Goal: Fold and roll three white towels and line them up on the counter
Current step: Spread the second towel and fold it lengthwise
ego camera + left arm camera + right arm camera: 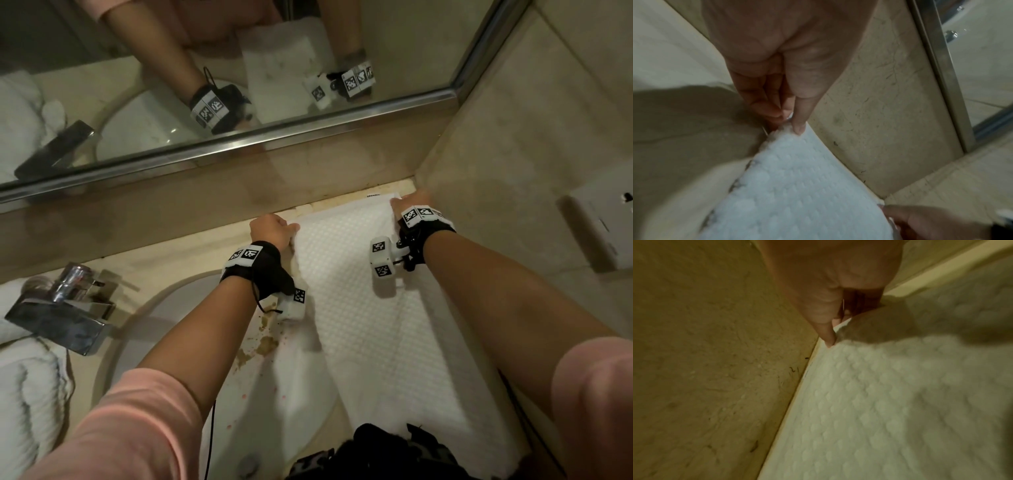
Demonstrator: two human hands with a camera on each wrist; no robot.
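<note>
White waffle-textured towel point(359, 308) laid flat, centre to lower right of head frame, on beige counter point(191, 253), near end overlapping sink basin point(137, 329). Far-left corner pinched by left hand point(272, 231), thumb point(800, 116) on top. Far-right corner pinched by right hand point(412, 202) at wall corner, thumb point(827, 335) against the edge. More white towels point(30, 387) at lower left. Chrome faucet point(65, 308) left of basin. Mirror point(205, 68) across upper frame.

We see a white towel point(359, 308) with a dimpled waffle pattern at centre frame, pink sleeves point(137, 428) below, beige counter point(171, 270).
</note>
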